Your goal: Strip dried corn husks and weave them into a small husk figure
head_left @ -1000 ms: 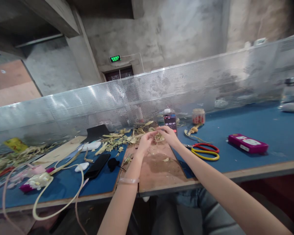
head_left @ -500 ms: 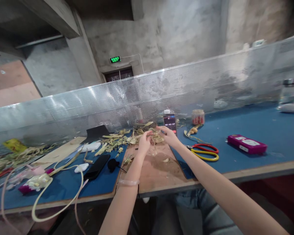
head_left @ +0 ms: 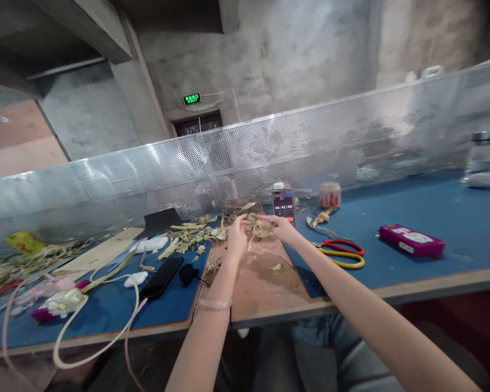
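Dried, pale yellow-green leaves and stalks (head_left: pixel 259 230) lie in a loose pile on the bare wooden strip (head_left: pixel 265 288) of the table. My left hand (head_left: pixel 237 235) is at the left edge of this pile, fingers stretched forward and apart. From the right, my right hand (head_left: pixel 285 228) reaches across the pile with its index finger extended toward the left one. A small gap with leaves in it separates the two hands. Whether the fingertips touch the leaves cannot be made out. Just behind my right hand stands a phone (head_left: pixel 283 202) showing a running timer.
Red-and-yellow-handled scissors (head_left: pixel 345 253), a magenta pack (head_left: pixel 411 240) and a jar (head_left: pixel 330 195) are on the right. Leftward lie more dried plant pieces (head_left: pixel 190 237), a dark phone (head_left: pixel 163 277), a looped pale cord (head_left: pixel 65 343) and a cardboard sheet (head_left: pixel 102 253). A perforated metal screen (head_left: pixel 245 152) runs behind.
My left hand's fingers have drawn slightly left and straightened. My right hand's fingers have stretched a little further left and lower over the leaves.
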{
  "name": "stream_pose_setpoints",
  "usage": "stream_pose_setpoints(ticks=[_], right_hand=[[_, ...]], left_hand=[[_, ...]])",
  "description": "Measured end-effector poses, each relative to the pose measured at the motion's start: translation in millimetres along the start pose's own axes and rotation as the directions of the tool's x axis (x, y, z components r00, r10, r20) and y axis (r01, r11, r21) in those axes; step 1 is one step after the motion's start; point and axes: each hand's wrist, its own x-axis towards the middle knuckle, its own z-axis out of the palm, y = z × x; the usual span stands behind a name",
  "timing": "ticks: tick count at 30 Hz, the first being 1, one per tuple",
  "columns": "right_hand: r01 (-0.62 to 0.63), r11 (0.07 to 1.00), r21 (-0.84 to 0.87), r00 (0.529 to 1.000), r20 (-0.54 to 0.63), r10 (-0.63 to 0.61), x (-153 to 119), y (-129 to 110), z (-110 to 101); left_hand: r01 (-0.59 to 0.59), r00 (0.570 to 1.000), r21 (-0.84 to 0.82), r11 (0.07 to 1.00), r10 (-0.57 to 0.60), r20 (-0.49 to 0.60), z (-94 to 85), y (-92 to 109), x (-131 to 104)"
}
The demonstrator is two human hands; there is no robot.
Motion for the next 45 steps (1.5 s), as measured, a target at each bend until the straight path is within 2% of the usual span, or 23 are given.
stream_pose_setpoints(ticks=[5,11,16,21,27,33,38,45], right_hand=[[-0.196,0.974,0.111,0.977,0.11,0.184,-2,-1,1],[-0.199,0.937,0.287,0.977,0.127,0.169,-1,2,1],[-0.222,0.946,0.237,0.973,0.112,0.2,0,6,1],[-0.206,0.963,0.176,0.976,0.112,0.188,-2,-1,-1],[-0.136,0.981,0.14,0.984,0.138,0.117,-3,-6,-1],[-0.019,0.998,0.059,0.988,0.156,0.01,-3,-5,0],[0.063,0.998,0.017,0.983,0.172,-0.065,-1,1,1],[0.189,0.981,-0.041,0.964,0.197,-0.177,1,8,3]], left_hand=[[-0.074,0.997,0.015,0.997,0.074,0.005,-0.3,-5,0],[-0.085,0.996,-0.036,0.996,0.085,-0.002,-0.6,-1,0],[-0.072,0.997,-0.032,0.997,0.072,-0.001,-0.5,-1,2],[-0.073,0.997,0.013,0.997,0.073,-0.005,-2.3,-4,3],[-0.005,0.998,0.054,0.999,0.008,-0.06,-4.2,0,3],[-0.023,1.0,0.024,0.999,0.024,-0.02,-5.8,-6,4],[0.02,1.0,-0.032,0.999,-0.019,0.023,-5.1,-13,6],[0.009,0.996,0.154,0.988,-0.022,0.084,-5.2,-4,2]])
